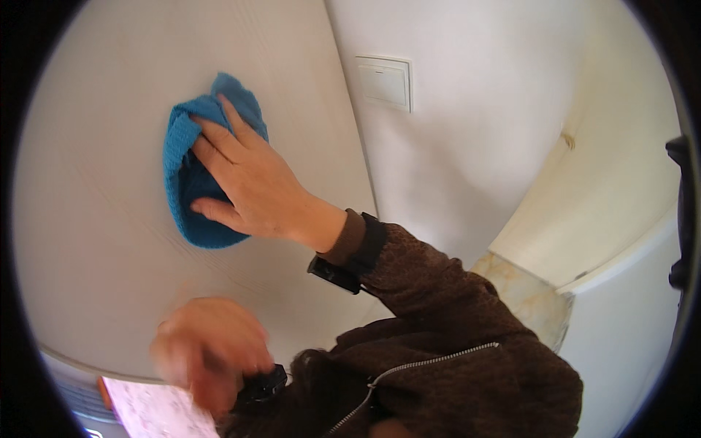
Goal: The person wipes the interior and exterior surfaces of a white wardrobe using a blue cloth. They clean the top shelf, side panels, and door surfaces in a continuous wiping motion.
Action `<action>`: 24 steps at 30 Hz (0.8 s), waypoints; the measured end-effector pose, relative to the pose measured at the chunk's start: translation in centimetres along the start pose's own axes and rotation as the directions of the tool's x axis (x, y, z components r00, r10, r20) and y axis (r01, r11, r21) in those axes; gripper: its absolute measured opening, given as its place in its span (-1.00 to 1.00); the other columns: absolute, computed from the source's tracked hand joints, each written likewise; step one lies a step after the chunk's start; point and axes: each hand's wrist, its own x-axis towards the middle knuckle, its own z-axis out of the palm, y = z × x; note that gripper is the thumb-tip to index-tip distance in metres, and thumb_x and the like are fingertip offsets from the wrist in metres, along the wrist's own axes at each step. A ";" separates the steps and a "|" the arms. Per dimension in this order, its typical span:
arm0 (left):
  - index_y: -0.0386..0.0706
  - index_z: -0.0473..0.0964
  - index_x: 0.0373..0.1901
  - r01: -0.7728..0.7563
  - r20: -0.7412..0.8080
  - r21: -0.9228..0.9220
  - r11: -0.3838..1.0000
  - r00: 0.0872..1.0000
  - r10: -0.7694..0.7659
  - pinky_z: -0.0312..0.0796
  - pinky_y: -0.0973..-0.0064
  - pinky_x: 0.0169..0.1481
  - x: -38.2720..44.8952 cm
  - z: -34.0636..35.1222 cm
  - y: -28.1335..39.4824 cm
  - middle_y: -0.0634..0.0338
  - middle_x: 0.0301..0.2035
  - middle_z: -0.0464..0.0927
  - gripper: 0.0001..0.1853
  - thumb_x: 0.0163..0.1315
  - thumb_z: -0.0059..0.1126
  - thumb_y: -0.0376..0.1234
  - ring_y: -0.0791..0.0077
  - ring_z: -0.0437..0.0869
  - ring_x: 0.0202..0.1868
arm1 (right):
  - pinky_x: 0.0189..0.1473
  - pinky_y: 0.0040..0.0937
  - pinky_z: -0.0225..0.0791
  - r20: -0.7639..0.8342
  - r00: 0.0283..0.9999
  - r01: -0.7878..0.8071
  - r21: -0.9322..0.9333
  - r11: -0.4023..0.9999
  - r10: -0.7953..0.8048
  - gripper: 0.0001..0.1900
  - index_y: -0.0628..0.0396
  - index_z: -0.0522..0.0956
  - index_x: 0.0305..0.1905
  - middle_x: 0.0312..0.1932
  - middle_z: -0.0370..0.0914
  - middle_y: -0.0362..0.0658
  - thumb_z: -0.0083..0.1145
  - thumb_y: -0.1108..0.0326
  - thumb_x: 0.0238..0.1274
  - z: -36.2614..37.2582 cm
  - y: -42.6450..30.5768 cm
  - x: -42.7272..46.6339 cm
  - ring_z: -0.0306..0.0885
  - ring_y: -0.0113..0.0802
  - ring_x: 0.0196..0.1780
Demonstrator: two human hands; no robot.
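Note:
My right hand [257,175] lies spread over a crumpled blue cloth [186,131], pressing it flat against a pale panel [109,109] with faint wood grain. The fingers point up and left, and the thumb rests on the cloth's lower part. Lower down, my left hand [208,350] is blurred, its fingers seemingly bent, in front of the panel's lower part. Whether it holds anything is not visible. Both arms wear brown sleeves [438,274], with a black strap [372,243] at the right wrist.
Right of the panel's edge, a white wall [465,65] carries a light switch [384,82]. A cream panel [591,208] stands farther right, above marbled flooring [520,279]. A pink patterned surface [159,408] shows at the lower left.

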 end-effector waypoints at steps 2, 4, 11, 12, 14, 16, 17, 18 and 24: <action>-0.24 0.55 -0.02 0.046 0.332 -0.234 0.971 0.943 0.035 0.54 0.33 -0.40 2.8 0.5 0.5 0.03 -0.46 0.60 -0.65 0.44 0.09 -0.14 0.27 0.64 -0.53 | 0.44 0.11 0.15 -0.019 0.999 0.033 -0.038 0.999 -0.034 -0.32 0.24 0.43 0.23 0.31 0.32 0.08 0.45 0.27 -0.04 0.0 0.6 0.4 0.16 0.35 0.44; -0.06 0.57 0.06 0.067 0.456 -0.409 0.910 0.879 0.140 0.52 0.37 -0.40 4.2 2.0 0.1 0.01 -0.38 0.61 -0.62 0.47 0.02 -0.01 0.32 0.62 -0.54 | 0.42 0.07 0.21 -0.057 0.998 0.029 -0.071 0.997 -0.033 -0.33 0.15 0.48 0.16 0.26 0.38 -0.01 0.52 0.39 -0.18 0.5 1.1 0.5 0.21 0.29 0.43; 0.14 0.72 -0.16 -0.033 0.292 -0.669 0.742 0.907 0.303 0.16 0.70 -0.65 2.3 5.1 -3.4 0.08 -0.48 0.49 -0.64 0.50 -0.06 0.00 0.60 0.35 -0.71 | 0.40 0.01 0.28 -0.075 0.994 0.066 -0.109 0.992 -0.074 -0.41 0.13 0.51 0.11 0.23 0.42 -0.04 0.48 0.47 -0.15 2.1 2.1 -0.7 0.26 0.23 0.42; 0.14 0.72 -0.16 -0.022 0.297 -0.683 0.730 0.905 0.305 0.15 0.71 -0.65 2.3 5.1 -3.2 0.08 -0.49 0.49 -0.64 0.50 -0.06 0.00 0.61 0.34 -0.72 | 0.40 0.01 0.28 -0.075 0.993 0.076 -0.125 0.989 -0.086 -0.43 0.14 0.51 0.10 0.23 0.42 -0.04 0.47 0.48 -0.13 2.1 2.1 -0.8 0.26 0.23 0.42; 0.13 0.72 -0.16 -0.006 0.298 -0.718 0.696 0.901 0.315 0.13 0.72 -0.65 2.6 5.2 -2.7 0.09 -0.50 0.49 -0.64 0.50 -0.06 0.00 0.63 0.32 -0.72 | 0.39 0.00 0.29 -0.058 0.995 0.076 -0.136 0.988 -0.084 -0.53 0.17 0.53 0.08 0.23 0.43 -0.02 0.37 0.51 -0.03 2.0 1.9 -0.7 0.27 0.23 0.42; 0.12 0.71 -0.15 -0.017 0.301 -0.753 0.658 0.880 0.367 0.13 0.72 -0.65 3.0 5.3 -2.6 0.10 -0.50 0.49 -0.64 0.50 -0.06 0.00 0.63 0.32 -0.73 | 0.40 0.00 0.28 -0.029 0.997 0.070 -0.134 0.989 -0.075 -0.67 0.22 0.58 0.04 0.22 0.45 0.00 0.19 0.54 0.14 2.1 1.7 -0.7 0.29 0.23 0.41; 0.11 0.71 -0.14 -0.032 0.306 -0.771 0.637 0.858 0.413 0.13 0.72 -0.64 3.3 5.2 -2.8 0.09 -0.50 0.50 -0.65 0.50 -0.06 0.00 0.62 0.32 -0.72 | 0.40 0.01 0.28 -0.025 0.998 0.053 -0.133 0.990 -0.057 -0.69 0.22 0.57 0.04 0.23 0.45 0.01 0.18 0.54 0.15 2.1 1.7 -0.7 0.29 0.24 0.41; 0.10 0.71 -0.13 -0.004 0.344 -0.776 0.631 0.835 0.429 0.15 0.72 -0.63 3.4 4.6 -2.9 0.09 -0.49 0.50 -0.65 0.50 -0.06 -0.01 0.62 0.34 -0.71 | 0.40 0.01 0.28 -0.018 0.998 0.055 -0.142 0.988 -0.058 -0.70 0.23 0.57 0.03 0.23 0.45 0.01 0.16 0.53 0.16 2.0 1.6 -1.0 0.28 0.25 0.41; -0.10 0.67 -0.17 0.185 0.584 -0.642 0.744 0.747 0.318 0.46 0.44 -0.44 3.2 -2.3 -3.1 0.05 -0.49 0.56 -0.53 0.44 -0.02 0.08 0.37 0.55 -0.59 | 0.40 0.02 0.26 0.101 0.991 0.127 -0.515 0.847 -0.087 -0.83 0.26 0.60 -0.16 0.16 0.51 0.03 0.17 0.51 0.12 -4.9 -0.5 -3.0 0.32 0.24 0.39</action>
